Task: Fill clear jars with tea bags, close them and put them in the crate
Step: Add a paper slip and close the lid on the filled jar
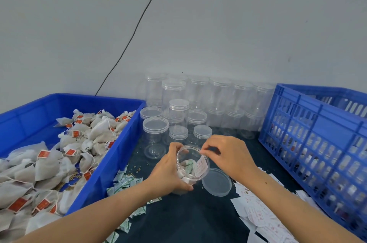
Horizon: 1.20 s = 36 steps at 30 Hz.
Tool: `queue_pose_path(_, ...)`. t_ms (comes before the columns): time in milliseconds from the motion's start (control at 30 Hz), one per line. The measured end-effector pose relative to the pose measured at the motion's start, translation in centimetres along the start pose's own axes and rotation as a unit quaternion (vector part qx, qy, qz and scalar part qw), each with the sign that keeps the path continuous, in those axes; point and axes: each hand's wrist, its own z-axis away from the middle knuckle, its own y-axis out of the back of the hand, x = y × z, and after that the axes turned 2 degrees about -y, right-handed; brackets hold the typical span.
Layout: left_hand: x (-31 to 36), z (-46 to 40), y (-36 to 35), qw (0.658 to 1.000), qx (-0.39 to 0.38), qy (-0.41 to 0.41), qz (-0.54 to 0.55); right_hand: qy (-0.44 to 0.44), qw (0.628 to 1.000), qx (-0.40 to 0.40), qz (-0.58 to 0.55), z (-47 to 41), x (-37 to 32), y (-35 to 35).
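The open jar (192,165), part filled with tea bags, was held tilted on the dark table by the left hand (169,171), curled round its side, presumably to steady it. At its rim the right hand (226,155) was pinched on something too small to identify, with the lid (216,182) laid just beside. The crate (313,143) was cut off at the right, its contents blurred.
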Motion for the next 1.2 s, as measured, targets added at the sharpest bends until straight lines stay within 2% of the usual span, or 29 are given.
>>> queue_pose_path(133,0.0,0.0,0.1,1.0,-0.006,0.001,0.005,-0.135,0.979,0.058,-0.142,0.5,1.1,-0.7)
queue_pose_path(200,0.0,-0.1,0.1,1.0,-0.007,0.003,0.0,-0.14,0.979,0.05,-0.141,0.5,1.3,-0.7)
queue_pose_path(367,-0.1,-0.1,-0.3,1.0,0.003,-0.009,-0.027,-0.046,0.998,-0.053,-0.008,0.1,-0.8,-1.1)
queue_pose_path(567,-0.2,-0.1,-0.3,0.999,0.005,-0.013,-0.036,-0.006,0.987,-0.043,0.155,-0.2,-2.6,-1.7)
queue_pose_path(633,-0.2,-0.1,-0.2,0.999,0.005,-0.016,-0.038,-0.03,0.983,-0.049,0.173,0.0,-2.8,-1.7)
queue_pose_path(767,-0.3,-0.1,-0.3,0.999,0.002,-0.024,-0.044,-0.134,0.977,-0.084,0.141,0.1,-2.7,-1.7)
queue_pose_path(833,-0.2,-0.2,-0.5,0.998,0.0,-0.034,-0.055,-0.152,0.975,-0.086,0.136,0.0,-2.5,-1.7)
queue_pose_path(1000,-0.4,-0.1,-0.3,0.998,0.002,-0.033,-0.052,-0.134,0.981,-0.058,0.13,-0.3,-2.2,-0.9)
queue_pose_path(1067,-0.5,-0.2,-0.3,0.999,0.004,-0.03,-0.045,-0.117,0.99,-0.05,0.065,-0.5,-2.3,-0.4)
queue_pose_path(1133,-0.6,-0.3,-0.3,0.999,0.005,-0.028,-0.041,-0.089,0.992,-0.083,-0.02,-0.7,-2.7,-0.2)
queue_pose_path(1200,-0.6,-0.3,-0.4,0.999,0.005,-0.029,-0.041,-0.068,0.985,-0.146,-0.053,-0.7,-3.3,-0.6)
